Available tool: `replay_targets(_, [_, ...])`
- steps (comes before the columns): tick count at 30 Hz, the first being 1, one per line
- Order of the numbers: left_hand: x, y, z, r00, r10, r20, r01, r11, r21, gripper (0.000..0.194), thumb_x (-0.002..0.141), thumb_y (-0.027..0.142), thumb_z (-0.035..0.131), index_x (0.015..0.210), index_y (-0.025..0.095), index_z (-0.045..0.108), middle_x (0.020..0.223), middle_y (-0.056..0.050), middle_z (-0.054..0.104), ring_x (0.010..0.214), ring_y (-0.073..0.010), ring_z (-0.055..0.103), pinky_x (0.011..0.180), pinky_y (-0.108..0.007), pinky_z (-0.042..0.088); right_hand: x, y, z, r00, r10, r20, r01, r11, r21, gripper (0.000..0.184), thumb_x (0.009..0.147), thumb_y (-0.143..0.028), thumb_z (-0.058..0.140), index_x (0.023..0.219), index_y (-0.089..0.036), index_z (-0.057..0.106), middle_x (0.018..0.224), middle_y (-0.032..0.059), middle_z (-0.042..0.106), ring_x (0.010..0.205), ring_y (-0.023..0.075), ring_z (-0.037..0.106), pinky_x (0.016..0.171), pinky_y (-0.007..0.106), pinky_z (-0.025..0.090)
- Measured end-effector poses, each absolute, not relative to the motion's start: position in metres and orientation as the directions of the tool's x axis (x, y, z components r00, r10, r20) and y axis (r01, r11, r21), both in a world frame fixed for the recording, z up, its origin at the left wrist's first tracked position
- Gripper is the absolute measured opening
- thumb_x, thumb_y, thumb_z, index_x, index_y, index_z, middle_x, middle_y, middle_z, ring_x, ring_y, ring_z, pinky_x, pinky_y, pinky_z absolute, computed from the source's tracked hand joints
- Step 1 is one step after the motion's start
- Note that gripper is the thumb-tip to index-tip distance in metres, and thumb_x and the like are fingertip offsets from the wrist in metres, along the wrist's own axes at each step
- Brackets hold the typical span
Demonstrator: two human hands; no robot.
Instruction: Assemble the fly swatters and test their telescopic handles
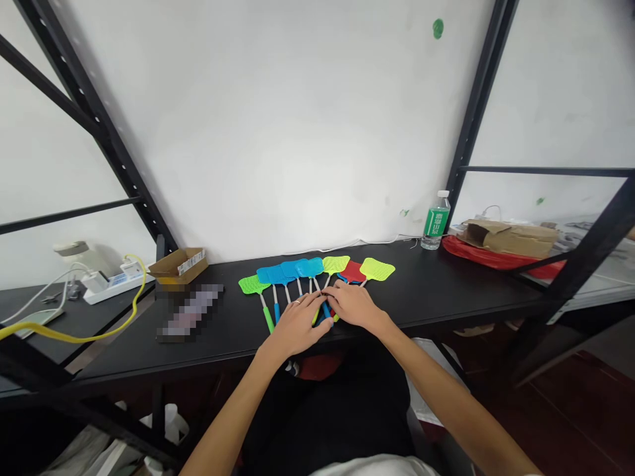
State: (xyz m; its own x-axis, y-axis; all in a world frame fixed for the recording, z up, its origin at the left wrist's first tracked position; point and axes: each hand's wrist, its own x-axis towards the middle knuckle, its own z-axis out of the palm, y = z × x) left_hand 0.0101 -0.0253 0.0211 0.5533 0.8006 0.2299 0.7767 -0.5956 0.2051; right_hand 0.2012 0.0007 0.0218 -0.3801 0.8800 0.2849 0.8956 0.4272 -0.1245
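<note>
The left hand (297, 324) and the right hand (352, 305), 2 bare hands, lie palm-down almost fingertip to fingertip. Their fingers drape over the gathered handles of 7 plastic fly swatters (310, 268). Neither hand looks clenched, but I cannot tell whether either is gripping a handle underneath. The swatters lie fanned on a long black tabletop (421, 284), with 1 green, 3 blue, 2 lime-yellow and 1 red head pointing away from the person.

To the left of them lie 1 pixelated, unreadable flat object (191, 312) and 1 small open cardboard box (177, 268). Farther left is 1 white power strip (116, 281) with a yellow cable (140, 284). To the right stand 1 clear plastic water bottle with a green label (435, 221), 1 red plastic bag (489, 254) and 1 brown cardboard package (510, 238).
</note>
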Motion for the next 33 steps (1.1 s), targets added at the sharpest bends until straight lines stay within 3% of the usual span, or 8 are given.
replay_targets(8, [0.004,-0.019,0.02,0.544,0.807,0.231,0.787,-0.586,0.191,0.05,0.094,0.039,0.045,0.142,0.026,0.051,0.153,-0.009,0.044,0.136,-0.0305,0.047,0.11,-0.049,0.039,0.204,-0.001,0.023,-0.354,0.902,0.247,0.919,0.384,-0.085,0.041,0.101,-0.047,0.032,0.135,-0.037,0.052,0.114,0.0088,0.058,0.091,0.0234,0.063,0.075,0.032,0.044])
replay_targets(15, [0.0,-0.014,0.02,0.535,0.808,0.248,0.789,-0.582,0.195,0.05,0.095,0.034,0.041,0.143,0.021,0.05,0.149,-0.01,0.049,0.134,-0.029,0.049,0.109,-0.047,0.041,0.21,0.007,0.016,-0.293,0.91,0.294,0.932,0.341,-0.127,0.043,0.097,-0.059,0.036,0.115,-0.03,0.063,0.112,0.0092,0.059,0.097,0.0266,0.061,0.076,0.033,0.043])
replay_targets(20, [-0.002,-0.012,0.015,0.528,0.811,0.25,0.805,-0.573,0.157,0.051,0.095,0.029,0.039,0.143,0.021,0.05,0.15,-0.008,0.049,0.139,-0.0299,0.043,0.112,-0.049,0.038,0.23,0.02,0.015,-0.292,0.914,0.281,0.919,0.35,-0.181,0.035,0.093,-0.057,0.048,0.103,-0.028,0.064,0.108,0.0065,0.06,0.097,0.0244,0.059,0.076,0.032,0.043])
replay_targets(25, [0.002,-0.012,0.008,0.554,0.8,0.229,0.794,-0.591,0.145,0.051,0.1,0.04,0.034,0.146,0.025,0.047,0.154,-0.005,0.044,0.143,-0.0318,0.037,0.113,-0.053,0.034,0.242,0.024,0.016,-0.355,0.885,0.3,0.866,0.432,-0.251,0.029,0.091,-0.052,0.053,0.103,-0.028,0.063,0.106,0.0046,0.06,0.094,0.0215,0.06,0.076,0.031,0.044])
replay_targets(30, [0.003,-0.012,0.007,0.555,0.805,0.21,0.787,-0.59,0.18,0.057,0.101,0.054,0.027,0.15,0.029,0.041,0.156,-0.004,0.04,0.144,-0.033,0.034,0.114,-0.055,0.031,0.238,0.024,0.014,-0.431,0.839,0.332,0.785,0.53,-0.32,0.039,0.092,-0.051,0.054,0.124,-0.029,0.059,0.117,0.0069,0.062,0.107,0.0258,0.058,0.085,0.035,0.045])
replay_targets(33, [-0.002,-0.011,0.011,0.542,0.816,0.199,0.797,-0.575,0.186,0.064,0.098,0.063,0.028,0.151,0.03,0.04,0.158,-0.006,0.037,0.146,-0.0342,0.031,0.115,-0.056,0.029,0.236,0.026,0.014,-0.474,0.813,0.338,0.739,0.576,-0.348,0.039,0.091,-0.051,0.056,0.121,-0.027,0.063,0.117,0.0083,0.064,0.108,0.0262,0.058,0.09,0.037,0.045])
